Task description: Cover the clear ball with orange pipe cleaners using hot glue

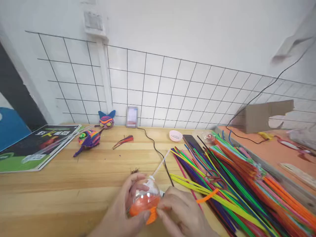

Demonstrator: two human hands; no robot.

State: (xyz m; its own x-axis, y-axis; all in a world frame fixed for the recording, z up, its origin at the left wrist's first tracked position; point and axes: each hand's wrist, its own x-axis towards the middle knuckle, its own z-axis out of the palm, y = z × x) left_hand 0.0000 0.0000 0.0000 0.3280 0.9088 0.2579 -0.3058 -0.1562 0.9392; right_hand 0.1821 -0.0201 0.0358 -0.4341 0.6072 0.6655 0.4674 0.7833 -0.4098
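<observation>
At the front of the table, my left hand (127,204) is wrapped round a clear plastic ball (148,191), thumb low and fingers over its far side. Orange pipe cleaner (142,205) covers the lower part of the ball. My right hand (181,209) pinches the orange strand at the ball's right side, and its loose end (208,196) sticks out beyond the knuckles. A thin whitish stick (161,162) rises behind the ball; whether it is joined to the ball I cannot tell. My fingers hide part of the winding.
Many coloured pipe cleaners (222,184) lie in bundles on the right. A pink bowl (175,135), a dark phone (192,144) and a black cable (154,143) are farther back. Two wrapped figures (91,140) and a magazine (37,148) lie left. A wire grid (161,76) lines the wall.
</observation>
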